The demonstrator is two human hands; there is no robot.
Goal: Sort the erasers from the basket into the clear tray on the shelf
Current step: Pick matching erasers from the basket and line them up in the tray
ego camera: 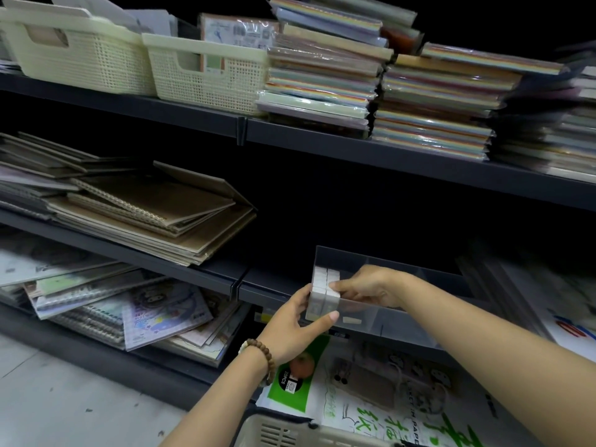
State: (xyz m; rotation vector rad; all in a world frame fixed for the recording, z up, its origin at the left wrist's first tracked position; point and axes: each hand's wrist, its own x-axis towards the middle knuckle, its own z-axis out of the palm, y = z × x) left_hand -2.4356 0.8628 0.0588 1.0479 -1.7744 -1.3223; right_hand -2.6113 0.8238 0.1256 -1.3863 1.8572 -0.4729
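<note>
The left hand (295, 325) and right hand (371, 287) clasped a block of erasers (322, 293) from either side, apparently to keep it square while seating it at the left end of the tray (403, 322) on the shelf (248, 280).

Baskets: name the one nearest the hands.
The basket at the frame's bottom edge, below the left hand; the other two sit side by side on the top shelf.

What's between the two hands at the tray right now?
A block of white erasers, held by both the left hand and right hand at the left end of the clear tray; head view shows it.
</note>
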